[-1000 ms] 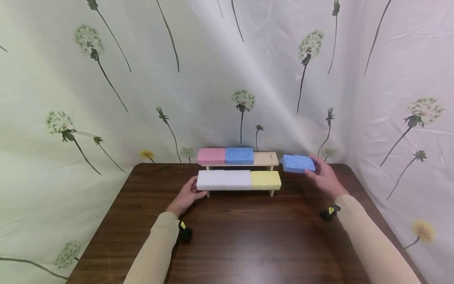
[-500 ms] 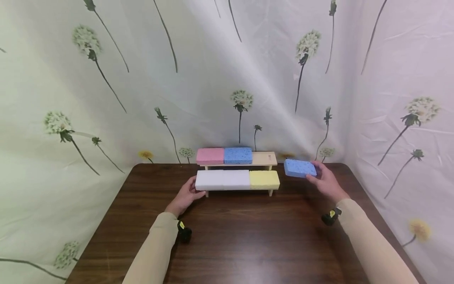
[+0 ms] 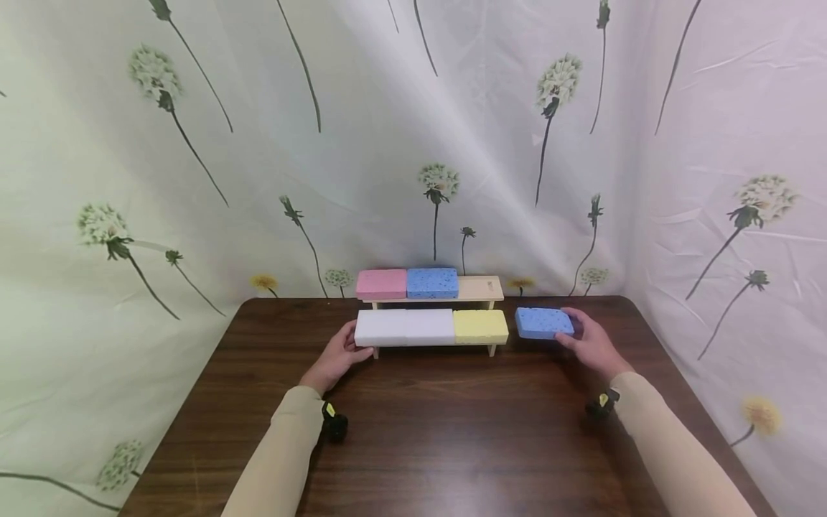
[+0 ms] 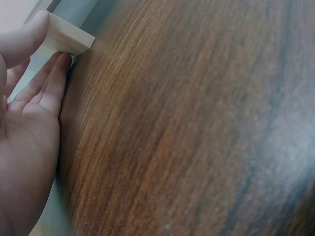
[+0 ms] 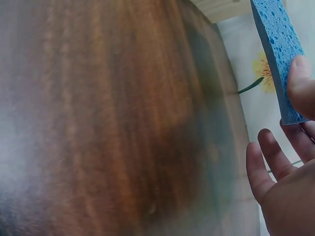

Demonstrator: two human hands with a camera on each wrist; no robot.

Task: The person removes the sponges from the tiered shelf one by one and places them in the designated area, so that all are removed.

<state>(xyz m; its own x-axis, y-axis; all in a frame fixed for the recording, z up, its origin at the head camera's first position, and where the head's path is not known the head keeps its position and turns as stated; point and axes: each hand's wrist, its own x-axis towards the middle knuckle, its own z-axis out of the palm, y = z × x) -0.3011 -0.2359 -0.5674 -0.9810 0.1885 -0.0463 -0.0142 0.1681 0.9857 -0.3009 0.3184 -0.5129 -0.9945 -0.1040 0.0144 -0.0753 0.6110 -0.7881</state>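
While pinched at the 3 o'clock end between thumb and fingers of the right hand [image 3: 591, 348], treat the held blue sponge [image 3: 543, 323] as a very light, porous block. Clock reference: head view, 12 o'clock at the far edge of the tabletop [image 3: 413, 431]. Current location: over the tabletop, at 3 o'clock from the yellow sponge [image 3: 481, 327], with a gap between; apparently raised.

Handling, by judgement: firm enough to carry level from one end, yet likely to dent under hard pressure. Expect little slip, given the pitted face visible in the right wrist view, and little risk of breakage. Grip near the short end, thumb on one side, fingers opposite; squeeze lightly. Leave the 9 o'clock end free of fingers.

Left hand [image 3: 336, 359]: grasping the 9 o'clock end of the front stand [image 4: 74, 39], thumb and fingers about the leg. Expect rigid, light wood, easily nudged; grip low, below the two white sponges [image 3: 380, 327]. Rear stand [image 3: 479, 288], at 12 o'clock: bearing a pink sponge [image 3: 382, 284] and a second blue sponge [image 3: 432, 283].
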